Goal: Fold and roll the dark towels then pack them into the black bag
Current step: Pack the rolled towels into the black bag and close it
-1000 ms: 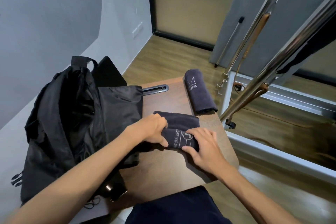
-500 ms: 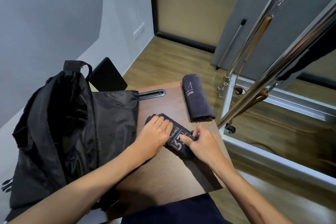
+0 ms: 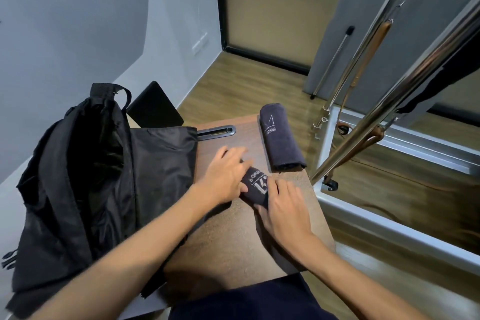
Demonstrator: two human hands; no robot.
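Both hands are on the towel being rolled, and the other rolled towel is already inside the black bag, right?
Not quite. Both the left hand and right hand are on the towel, but the head view shows the other rolled towel lying on the table, outside the black bag.

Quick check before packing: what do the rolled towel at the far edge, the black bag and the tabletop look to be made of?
Rolled towel: soft, matte dark terry-like cloth, with a fuzzy nap and a pale stitched logo.
Black bag: thin synthetic fabric, probably nylon; slight sheen, limp creases, webbing loop on top.
Tabletop: dark brown wood-look surface, likely laminate; faint grain, low gloss.
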